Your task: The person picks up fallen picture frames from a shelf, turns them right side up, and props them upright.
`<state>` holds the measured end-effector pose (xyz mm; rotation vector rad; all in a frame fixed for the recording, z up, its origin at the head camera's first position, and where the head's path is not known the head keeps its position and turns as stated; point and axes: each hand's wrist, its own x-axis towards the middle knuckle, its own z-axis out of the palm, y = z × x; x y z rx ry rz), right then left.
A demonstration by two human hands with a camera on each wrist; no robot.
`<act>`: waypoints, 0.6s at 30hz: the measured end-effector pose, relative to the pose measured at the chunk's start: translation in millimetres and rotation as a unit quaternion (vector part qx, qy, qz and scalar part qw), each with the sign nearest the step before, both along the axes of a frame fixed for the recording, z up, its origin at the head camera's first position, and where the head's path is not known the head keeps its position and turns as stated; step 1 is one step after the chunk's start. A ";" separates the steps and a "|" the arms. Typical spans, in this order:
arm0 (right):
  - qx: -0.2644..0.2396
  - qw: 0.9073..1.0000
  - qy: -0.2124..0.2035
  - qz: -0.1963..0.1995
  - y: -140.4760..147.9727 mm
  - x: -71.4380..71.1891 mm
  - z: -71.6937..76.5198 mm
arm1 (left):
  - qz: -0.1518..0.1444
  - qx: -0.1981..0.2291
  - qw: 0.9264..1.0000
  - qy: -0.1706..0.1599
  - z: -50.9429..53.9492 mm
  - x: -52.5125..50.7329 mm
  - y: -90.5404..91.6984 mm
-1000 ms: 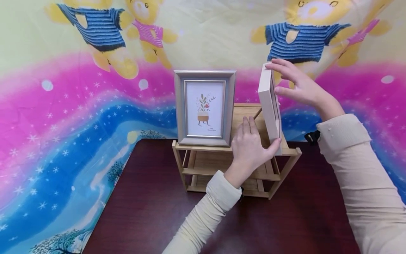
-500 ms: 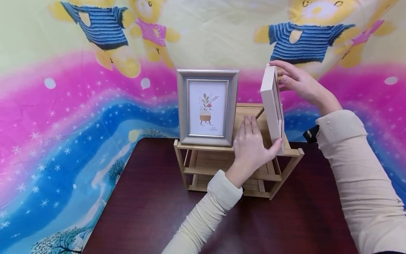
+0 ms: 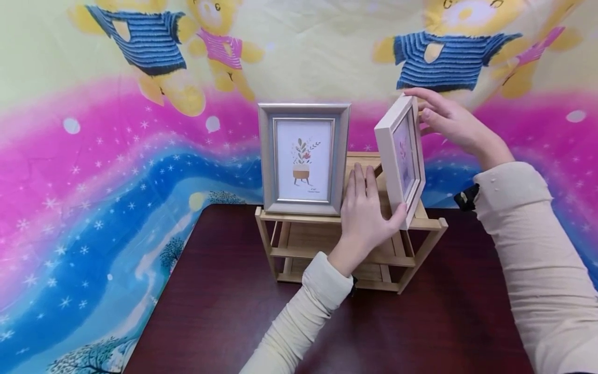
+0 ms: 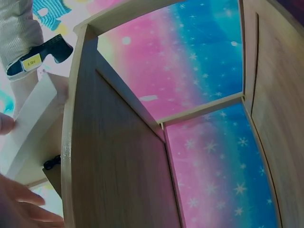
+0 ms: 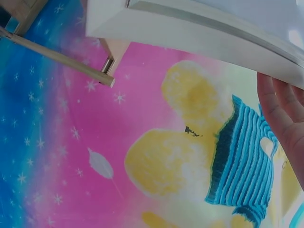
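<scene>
A white picture frame [image 3: 390, 161] stands on the right of a wooden shelf's top [image 3: 303, 236], turned partly to face right. At its upper right corner, my right hand [image 3: 455, 122] grips the edge; in the right wrist view its fingers [image 5: 271, 97] reach behind the frame [image 5: 190, 40]. My left hand [image 3: 366, 213] lies to the left of it, fingers straight and thumb touching the lower front edge. To the left of that hand stands a silver picture frame [image 3: 306, 206] with a potted-plant print, facing forward. In the left wrist view my left hand [image 4: 23, 206] is partly cut off.
The shelf stands on a dark red-brown table [image 3: 224, 306], with lower tiers [image 3: 303, 254] beneath its top. Behind everything hangs a cloth [image 3: 140, 140] printed with bears and snowflakes. A black strap [image 3: 466, 198] sits at my right cuff.
The white picture frame has turned so that more of its front and its print shows. My right hand has shifted slightly right with its corner. The silver frame stays in place.
</scene>
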<state>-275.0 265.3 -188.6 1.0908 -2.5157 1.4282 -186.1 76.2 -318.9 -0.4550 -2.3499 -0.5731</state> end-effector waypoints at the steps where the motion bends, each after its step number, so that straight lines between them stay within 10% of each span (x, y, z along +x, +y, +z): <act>1: 0.001 1.000 0.002 -0.002 1.1 0.4 0.3 | -0.008 0.017 0.999 0.039 -1.2 -0.6 -0.7; 6: 0.004 1.000 0.014 -0.013 6.1 2.0 -0.3 | -0.048 0.072 0.985 0.148 -5.1 -3.1 -3.3; 18: 0.010 0.998 0.019 -0.052 13.3 10.2 -3.6 | -0.110 0.101 0.983 0.110 -7.5 -4.2 -8.1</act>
